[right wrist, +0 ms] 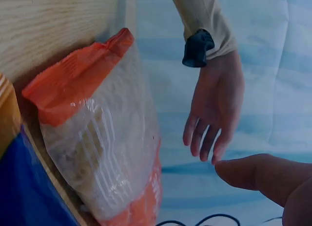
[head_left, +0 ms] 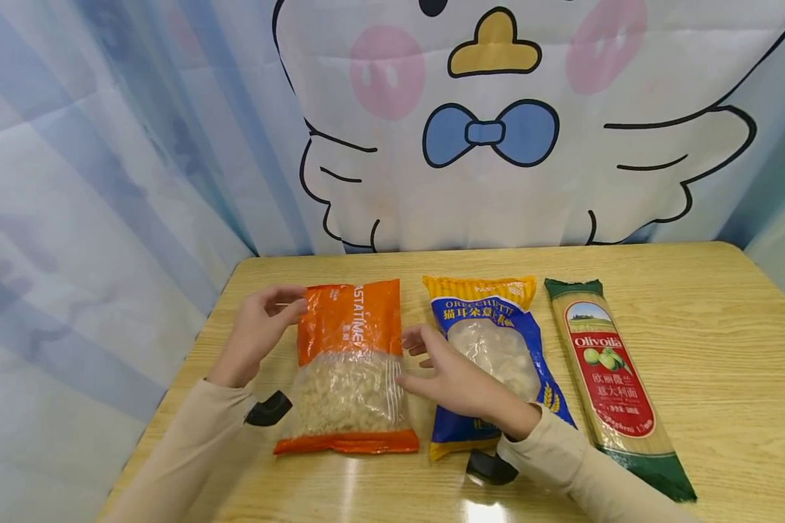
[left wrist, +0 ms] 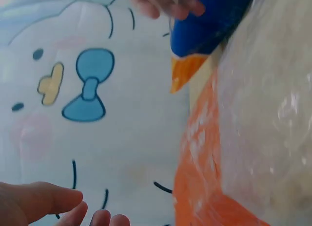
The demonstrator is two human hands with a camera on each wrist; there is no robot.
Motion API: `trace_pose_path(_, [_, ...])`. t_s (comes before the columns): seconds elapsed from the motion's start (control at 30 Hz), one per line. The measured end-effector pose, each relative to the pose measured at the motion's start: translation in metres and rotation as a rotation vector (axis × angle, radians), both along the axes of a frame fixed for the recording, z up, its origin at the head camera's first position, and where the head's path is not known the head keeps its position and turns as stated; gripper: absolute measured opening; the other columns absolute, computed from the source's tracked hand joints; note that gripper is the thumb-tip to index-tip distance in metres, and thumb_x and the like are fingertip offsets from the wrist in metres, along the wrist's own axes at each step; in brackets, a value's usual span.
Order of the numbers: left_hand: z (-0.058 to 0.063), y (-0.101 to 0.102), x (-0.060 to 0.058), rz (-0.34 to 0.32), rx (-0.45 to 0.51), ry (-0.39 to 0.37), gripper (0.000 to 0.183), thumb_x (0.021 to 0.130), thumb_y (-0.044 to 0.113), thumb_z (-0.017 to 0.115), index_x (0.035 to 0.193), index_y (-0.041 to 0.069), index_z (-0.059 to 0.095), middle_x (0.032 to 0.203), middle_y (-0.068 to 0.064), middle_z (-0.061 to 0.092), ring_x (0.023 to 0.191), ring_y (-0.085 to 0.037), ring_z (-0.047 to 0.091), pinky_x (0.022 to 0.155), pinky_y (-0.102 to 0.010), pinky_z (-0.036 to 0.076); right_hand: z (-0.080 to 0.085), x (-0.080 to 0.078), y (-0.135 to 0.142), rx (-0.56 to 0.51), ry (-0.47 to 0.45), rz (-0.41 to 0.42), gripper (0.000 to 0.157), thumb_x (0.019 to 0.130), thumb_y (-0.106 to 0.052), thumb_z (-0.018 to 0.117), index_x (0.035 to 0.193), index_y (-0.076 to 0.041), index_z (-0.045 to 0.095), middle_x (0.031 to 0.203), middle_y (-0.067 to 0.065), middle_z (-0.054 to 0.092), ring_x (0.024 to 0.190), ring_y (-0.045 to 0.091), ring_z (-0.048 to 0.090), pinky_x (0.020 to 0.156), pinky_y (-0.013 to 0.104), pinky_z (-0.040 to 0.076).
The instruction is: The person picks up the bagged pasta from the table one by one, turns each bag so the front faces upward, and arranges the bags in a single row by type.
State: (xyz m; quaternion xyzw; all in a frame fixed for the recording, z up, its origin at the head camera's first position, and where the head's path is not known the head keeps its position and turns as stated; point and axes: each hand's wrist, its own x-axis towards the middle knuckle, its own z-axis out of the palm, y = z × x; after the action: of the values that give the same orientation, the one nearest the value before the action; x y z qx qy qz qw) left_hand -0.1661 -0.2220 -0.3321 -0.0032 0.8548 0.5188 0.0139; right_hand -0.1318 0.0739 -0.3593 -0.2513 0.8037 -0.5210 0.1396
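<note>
An orange-and-clear bag of pasta lies flat on the table between my two hands. My left hand is at its upper left edge, fingers loosely bent and holding nothing. My right hand is at the bag's right side, above the neighbouring blue-and-yellow bag of orecchiette, part of which it hides. Its fingers are loosely spread with nothing between them. In the right wrist view the left hand hangs apart from the orange bag. Whether either hand touches a bag in the head view is hard to tell.
A long packet of spaghetti with a red label and green ends lies slanted at the right. The wooden table ends at a curtain printed with a cartoon bird. Black wrist mounts sit on both sleeves.
</note>
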Motion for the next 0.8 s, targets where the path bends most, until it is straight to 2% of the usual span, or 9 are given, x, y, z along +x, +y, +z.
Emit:
trace_pose_path(0.1, [0.004,0.011,0.006,-0.019,-0.062,0.083,0.032,0.101,0.024,0.060,0.127,0.006,0.061,0.129,-0.016,0.060,0.113,-0.030,0.062,0.097,-0.040,0.053,0.005,-0.001,0.006,0.050,0.065,0.021,0.052,0.096,-0.016,0.065,0.138,0.000,0.041,0.134,0.021,0.050,0.123,0.040,0.052,0.103,0.053,0.046])
trace_pose_path(0.2, [0.008,0.021,0.013,-0.041,-0.131,0.204,0.028,0.099,0.021,0.062,0.123,0.005,0.063,0.125,-0.016,0.062,0.111,-0.028,0.063,0.098,-0.044,0.053,0.011,-0.001,0.013,0.117,0.145,0.033,0.055,0.097,-0.020,0.065,0.142,-0.003,0.039,0.136,0.018,0.048,0.122,0.036,0.052,0.102,0.052,0.047])
trace_pose_path(0.4, [0.011,0.042,0.026,-0.073,-0.278,0.433,0.032,0.097,0.021,0.067,0.124,0.005,0.063,0.124,-0.014,0.059,0.109,-0.029,0.059,0.097,-0.048,0.051,0.022,0.002,0.028,0.237,0.344,-0.019,0.061,0.095,-0.022,0.068,0.145,-0.003,0.038,0.138,0.018,0.046,0.124,0.032,0.049,0.102,0.051,0.047])
trace_pose_path(0.5, [0.010,0.051,0.032,-0.090,-0.344,0.523,0.034,0.095,0.022,0.069,0.124,0.006,0.063,0.129,-0.012,0.057,0.114,-0.029,0.057,0.099,-0.048,0.049,0.025,0.005,0.035,0.260,0.388,-0.049,0.062,0.095,-0.025,0.069,0.146,-0.006,0.039,0.139,0.015,0.047,0.128,0.033,0.047,0.102,0.054,0.046])
trace_pose_path(0.63, [0.007,0.060,0.040,-0.125,-0.406,0.634,0.037,0.092,0.023,0.073,0.125,0.008,0.063,0.131,-0.010,0.057,0.120,-0.027,0.055,0.103,-0.047,0.048,0.027,0.010,0.046,0.299,0.404,-0.094,0.063,0.094,-0.030,0.070,0.146,-0.011,0.040,0.142,0.011,0.045,0.133,0.034,0.041,0.103,0.060,0.044])
trace_pose_path(0.8, [0.001,0.072,0.049,-0.175,-0.501,0.687,0.048,0.092,0.031,0.073,0.132,0.008,0.061,0.139,-0.011,0.055,0.127,-0.029,0.051,0.108,-0.050,0.043,0.029,0.017,0.059,0.364,0.456,-0.135,0.064,0.094,-0.036,0.069,0.147,-0.015,0.040,0.146,0.010,0.041,0.137,0.033,0.035,0.107,0.061,0.040])
